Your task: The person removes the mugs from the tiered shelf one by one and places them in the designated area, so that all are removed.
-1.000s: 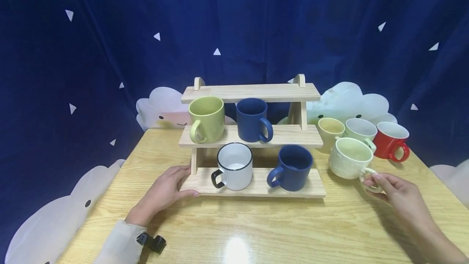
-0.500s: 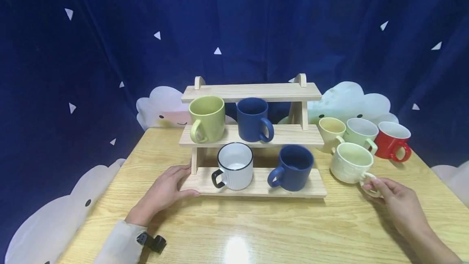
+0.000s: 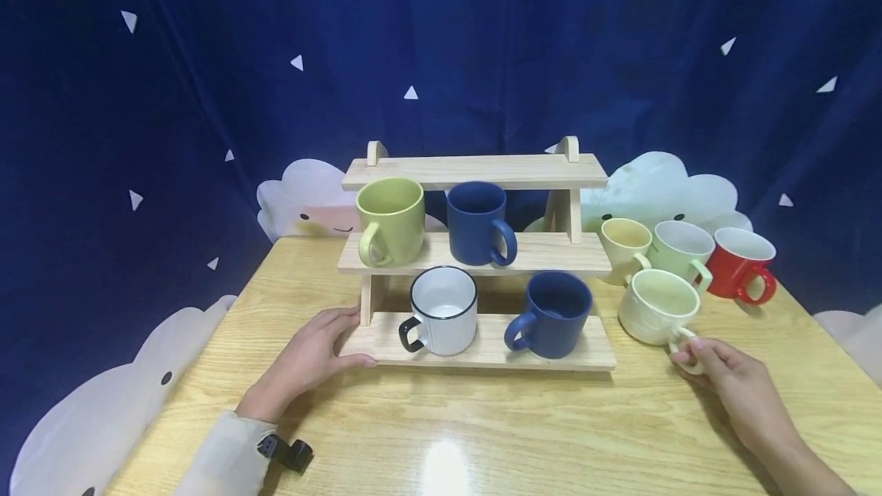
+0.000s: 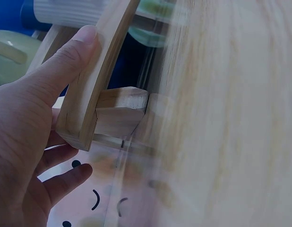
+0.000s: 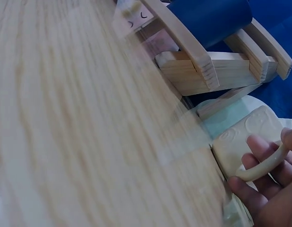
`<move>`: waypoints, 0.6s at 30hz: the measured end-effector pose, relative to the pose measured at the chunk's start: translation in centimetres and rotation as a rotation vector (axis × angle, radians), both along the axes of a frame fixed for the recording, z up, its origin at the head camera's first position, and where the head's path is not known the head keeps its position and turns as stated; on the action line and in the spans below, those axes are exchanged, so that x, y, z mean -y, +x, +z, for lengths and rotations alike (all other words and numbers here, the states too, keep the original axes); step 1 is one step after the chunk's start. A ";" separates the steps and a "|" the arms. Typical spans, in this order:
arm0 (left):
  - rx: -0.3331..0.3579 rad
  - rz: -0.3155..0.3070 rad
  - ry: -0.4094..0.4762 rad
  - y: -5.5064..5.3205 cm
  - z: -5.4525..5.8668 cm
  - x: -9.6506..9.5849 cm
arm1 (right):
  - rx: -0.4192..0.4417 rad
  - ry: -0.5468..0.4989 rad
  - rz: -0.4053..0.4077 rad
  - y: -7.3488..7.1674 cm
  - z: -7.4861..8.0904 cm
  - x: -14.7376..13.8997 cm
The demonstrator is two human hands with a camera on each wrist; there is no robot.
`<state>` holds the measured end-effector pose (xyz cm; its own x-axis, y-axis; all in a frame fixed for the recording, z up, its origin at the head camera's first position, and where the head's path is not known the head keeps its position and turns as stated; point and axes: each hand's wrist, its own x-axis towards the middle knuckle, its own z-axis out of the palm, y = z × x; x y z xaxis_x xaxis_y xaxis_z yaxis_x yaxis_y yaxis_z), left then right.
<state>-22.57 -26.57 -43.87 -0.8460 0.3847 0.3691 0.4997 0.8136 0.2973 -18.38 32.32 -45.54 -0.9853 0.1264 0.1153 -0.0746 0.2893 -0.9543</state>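
Observation:
In the head view, my right hand (image 3: pixel 737 385) pinches the handle of a cream mug (image 3: pixel 658 306) with embossed sides. This mug is upright, at or just above the table, right of a three-tier wooden display shelf (image 3: pixel 482 343). The right wrist view shows my fingers and thumb around the handle (image 5: pixel 264 165). My left hand (image 3: pixel 310 354) holds the left end of the bottom board, with the thumb along its front edge. In the left wrist view the other fingers reach behind the board end (image 4: pixel 80 127).
On the lower tier stand a white black-rimmed mug (image 3: pixel 444 312) and a blue mug (image 3: pixel 554 316). A green mug (image 3: pixel 390 222) and another blue mug (image 3: pixel 477 224) occupy the middle tier. Yellow (image 3: pixel 623 251), pale green (image 3: pixel 678 251) and red (image 3: pixel 737 262) mugs crowd behind the cream one.
The cream mug has come down a little and shifted slightly left in my right hand, now sitting more upright. My left hand keeps its place on the shelf.

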 end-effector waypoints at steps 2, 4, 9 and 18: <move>0.007 0.003 -0.002 0.0 0.0 0.0 | 0.013 0.070 -0.004 0.1 0.0 0.1; 0.012 0.006 -0.004 0.0 0.0 0.0 | 0.018 0.132 -0.007 0.2 0.1 0.1; 0.020 0.013 0.000 0.0 0.0 -0.1 | -0.007 0.273 -0.035 0.4 0.2 0.2; 0.008 0.006 0.004 0.1 -0.1 0.0 | -0.037 0.339 -0.093 0.3 0.2 -0.1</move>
<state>-22.44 -26.57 -43.93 -0.8513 0.3779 0.3639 0.4921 0.8157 0.3041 -18.05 32.45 -45.33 -0.9657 0.1643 0.2013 -0.0653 0.5963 -0.8001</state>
